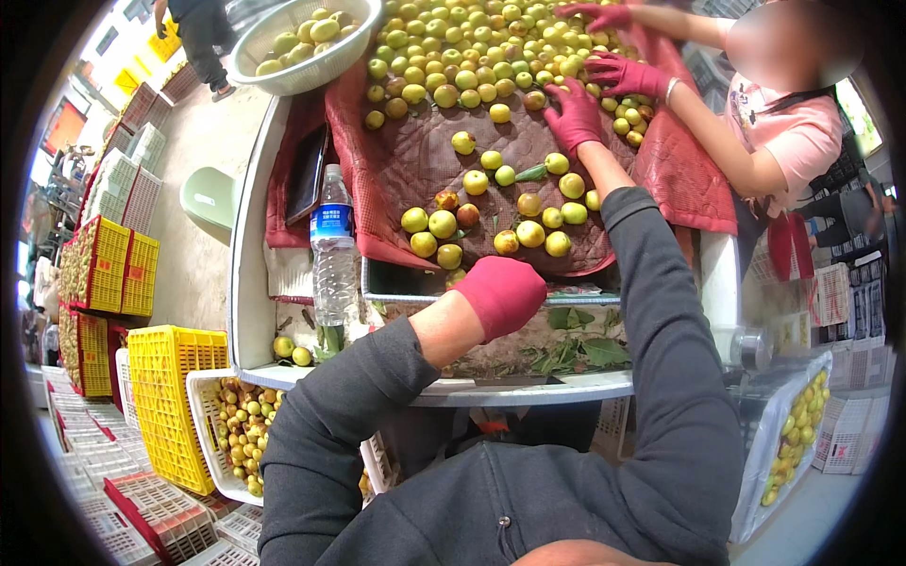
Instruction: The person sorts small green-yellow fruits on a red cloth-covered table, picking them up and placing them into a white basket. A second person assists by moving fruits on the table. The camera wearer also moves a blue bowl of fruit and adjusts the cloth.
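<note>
Green and brown-spotted jujube-like fruits (442,223) lie loose on a dark red quilted cloth (425,163), densely heaped towards its far end. My left hand (501,297), in a red glove, is bent over the cloth's near edge beside a partly hidden fruit; its fingers are hidden, so whether it holds anything cannot be told. My right hand (575,117), gloved alike, reaches to the near edge of the heap with fingers apart, close to a brownish fruit. A green leaf (531,172) lies among the scattered fruits.
Across at the right, a co-worker's gloved hands (626,74) touch the heap. A white plastic basket (304,67) of larger fruits stands at the far left. A water bottle (333,247) is left of the cloth. Fruit-filled crates (205,424) and a yellow crate (166,403) flank the table.
</note>
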`<state>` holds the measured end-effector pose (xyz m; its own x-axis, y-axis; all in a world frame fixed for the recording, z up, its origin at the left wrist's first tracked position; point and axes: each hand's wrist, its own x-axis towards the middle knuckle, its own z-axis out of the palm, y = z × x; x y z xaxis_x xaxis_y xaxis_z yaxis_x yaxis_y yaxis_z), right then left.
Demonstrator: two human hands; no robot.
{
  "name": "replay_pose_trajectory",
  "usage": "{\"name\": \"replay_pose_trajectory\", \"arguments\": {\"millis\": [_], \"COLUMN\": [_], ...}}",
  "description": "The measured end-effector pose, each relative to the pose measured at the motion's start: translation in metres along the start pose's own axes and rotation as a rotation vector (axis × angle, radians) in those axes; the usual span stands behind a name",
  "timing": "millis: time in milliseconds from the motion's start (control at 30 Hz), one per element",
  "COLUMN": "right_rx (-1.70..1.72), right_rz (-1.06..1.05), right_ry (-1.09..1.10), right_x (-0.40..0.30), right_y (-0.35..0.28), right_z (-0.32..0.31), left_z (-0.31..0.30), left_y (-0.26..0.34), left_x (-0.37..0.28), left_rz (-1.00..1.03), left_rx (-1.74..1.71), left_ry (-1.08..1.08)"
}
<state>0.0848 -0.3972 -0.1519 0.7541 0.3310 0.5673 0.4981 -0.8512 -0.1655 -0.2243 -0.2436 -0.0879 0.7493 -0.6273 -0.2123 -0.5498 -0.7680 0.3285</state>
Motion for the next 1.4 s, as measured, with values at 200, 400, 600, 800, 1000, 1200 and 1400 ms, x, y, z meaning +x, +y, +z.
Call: {"name": "replay_pose_trajectory", "arguments": {"millis": [200,400,600,800,1000,1200,1400], "right_rx": [0.672,0.137,0.345,0.937,0.054,0.428,0.41], "right_rz": [0.063,-0.035,-0.371,-0.118,-0.163,-0.104,-0.244], "right_ry": [-0.294,0.028,-0.139,-0.162,-0.289,-0.484,-0.131], "right_x": [0.005,0.046,0.033,0.058,0.092,0.09,0.126], "right_y": [-0.056,-0.065,-0.163,-0.201,-0.227,-0.235,-0.205], "right_z": [-0.018,0.042,0.028,0.019,0.062,0.039,0.12], "left_z": [0.001,-0.005,-0.007,-0.011,0.018,-0.007,0.019], "left_y": [0.003,0.006,0.006,0.008,0.002,0.007,0.006], "left_x": [-0.002,-0.002,-0.004,-0.001,0.007,-0.003,0.01], "left_rz": [0.018,0.026,-0.008,-0.045,-0.058,-0.004,0.051], "left_rx": [0.009,0.034,0.012,-0.058,-0.159,-0.015,-0.151], "left_ry": [0.098,0.126,0.079,0.004,0.181,0.044,0.224]}}
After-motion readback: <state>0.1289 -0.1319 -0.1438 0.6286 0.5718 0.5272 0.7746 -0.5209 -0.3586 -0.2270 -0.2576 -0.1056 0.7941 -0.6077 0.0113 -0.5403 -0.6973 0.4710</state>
